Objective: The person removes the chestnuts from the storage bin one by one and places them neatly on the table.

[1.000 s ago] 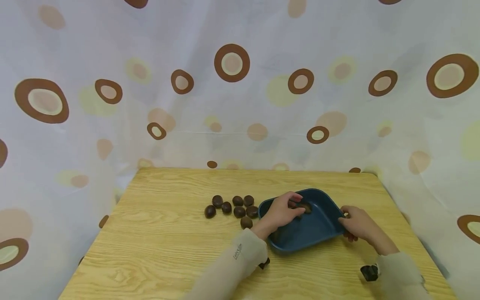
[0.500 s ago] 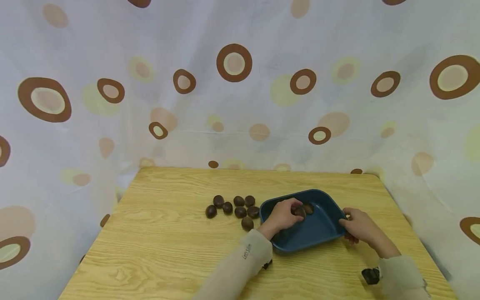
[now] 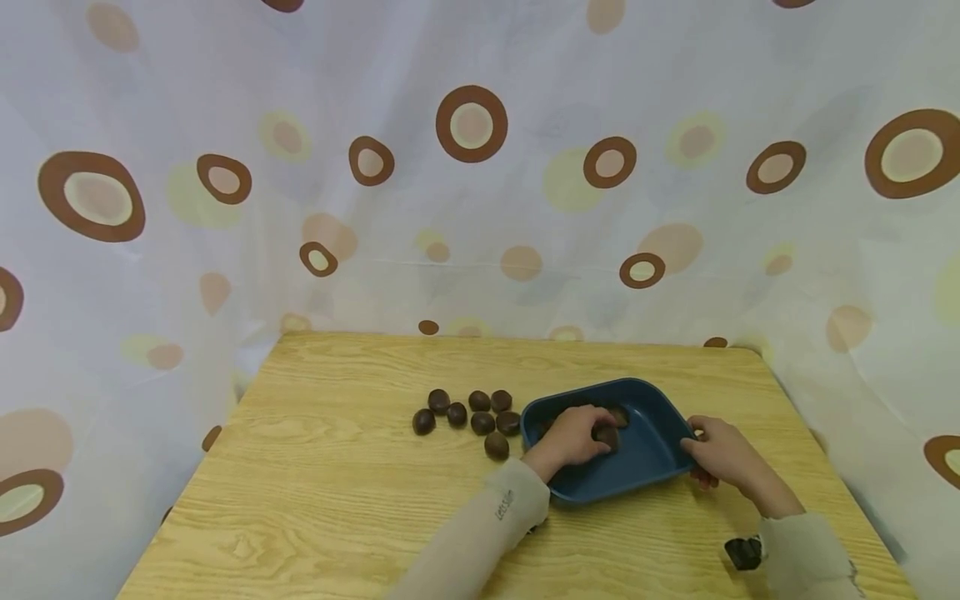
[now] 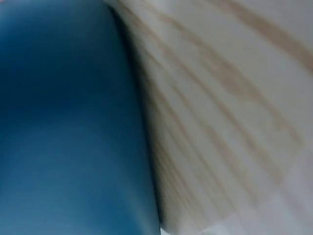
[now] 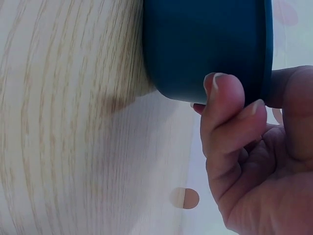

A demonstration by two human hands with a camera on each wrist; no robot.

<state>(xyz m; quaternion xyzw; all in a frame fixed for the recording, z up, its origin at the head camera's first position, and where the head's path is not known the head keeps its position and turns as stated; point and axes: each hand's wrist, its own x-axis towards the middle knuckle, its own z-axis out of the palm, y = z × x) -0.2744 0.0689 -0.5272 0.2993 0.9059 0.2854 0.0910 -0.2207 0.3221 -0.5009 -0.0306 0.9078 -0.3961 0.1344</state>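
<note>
While the right hand (image 3: 723, 454) grips one end of the blue tray (image 3: 622, 483), whose long axis runs leftward from it, the left hand (image 3: 576, 436) pinches a brown piece (image 3: 607, 436) inside; loose pieces (image 3: 482, 423) lie left of, and nearer, the left hand

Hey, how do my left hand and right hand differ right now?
The left hand reaches inside the blue tray; the right hand grips its end wall from outside. The left hand curls round a brown object; the right hand holds the tray. Both are bare.
</note>
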